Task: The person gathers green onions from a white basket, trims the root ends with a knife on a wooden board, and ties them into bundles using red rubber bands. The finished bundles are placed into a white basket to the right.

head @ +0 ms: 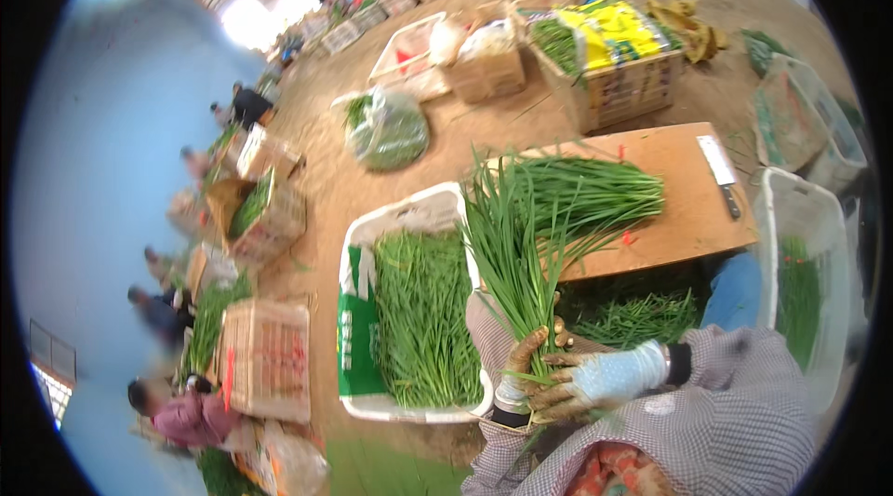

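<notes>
A bunch of long green Chinese chives (520, 266) leans upward in my left hand (523, 360), whose fingers close around the stems. My right hand (600, 377), in a light blue dotted glove with soiled fingertips, lies across the stem ends with its fingers extended. Whether it pinches any leaves is hidden. Beyond, a larger pile of chives (593, 192) rests on a wooden board (684, 238), cut ends to the right. A cleaver (718, 171) with a black handle lies at the board's right side.
Left of me stands a white crate (404, 416) of loose leaves. Trimmings (642, 318) lie below the board. A plastic crate (802, 178) is at right. Past the board sit a full crate (631, 88) and a tied plastic bag (387, 133). People (195, 419) work along the left wall.
</notes>
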### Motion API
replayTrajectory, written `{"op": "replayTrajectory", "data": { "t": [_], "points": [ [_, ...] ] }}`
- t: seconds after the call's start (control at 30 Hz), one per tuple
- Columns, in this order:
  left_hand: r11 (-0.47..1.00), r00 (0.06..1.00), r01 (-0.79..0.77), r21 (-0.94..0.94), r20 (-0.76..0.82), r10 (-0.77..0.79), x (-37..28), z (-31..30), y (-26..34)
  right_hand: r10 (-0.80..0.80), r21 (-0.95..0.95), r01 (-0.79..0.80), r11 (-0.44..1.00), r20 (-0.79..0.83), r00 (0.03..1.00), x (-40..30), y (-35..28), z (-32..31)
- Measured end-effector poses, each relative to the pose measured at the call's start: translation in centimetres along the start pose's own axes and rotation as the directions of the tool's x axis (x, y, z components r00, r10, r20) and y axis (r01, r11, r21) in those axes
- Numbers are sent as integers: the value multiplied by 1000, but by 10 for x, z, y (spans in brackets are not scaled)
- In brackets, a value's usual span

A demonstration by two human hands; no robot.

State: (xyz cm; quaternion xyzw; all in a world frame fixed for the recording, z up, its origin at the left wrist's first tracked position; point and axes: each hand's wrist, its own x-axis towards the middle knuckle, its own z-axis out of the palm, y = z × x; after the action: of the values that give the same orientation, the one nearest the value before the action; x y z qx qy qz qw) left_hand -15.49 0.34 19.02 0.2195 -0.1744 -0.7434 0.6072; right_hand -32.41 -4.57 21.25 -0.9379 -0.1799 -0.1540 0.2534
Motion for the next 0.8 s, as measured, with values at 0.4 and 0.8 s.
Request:
{"op": "replayTrajectory", "data": {
  "t": [0.4,0.8],
  "points": [
    [932,987,-105,347,154,53,105,19,-55,999,62,-998,7,52,10,-221,-52,74],
    [569,956,-237,787,292,-5,144,27,-179,813,823,-197,533,-563,-149,-172,3,-76]
  ]
}}
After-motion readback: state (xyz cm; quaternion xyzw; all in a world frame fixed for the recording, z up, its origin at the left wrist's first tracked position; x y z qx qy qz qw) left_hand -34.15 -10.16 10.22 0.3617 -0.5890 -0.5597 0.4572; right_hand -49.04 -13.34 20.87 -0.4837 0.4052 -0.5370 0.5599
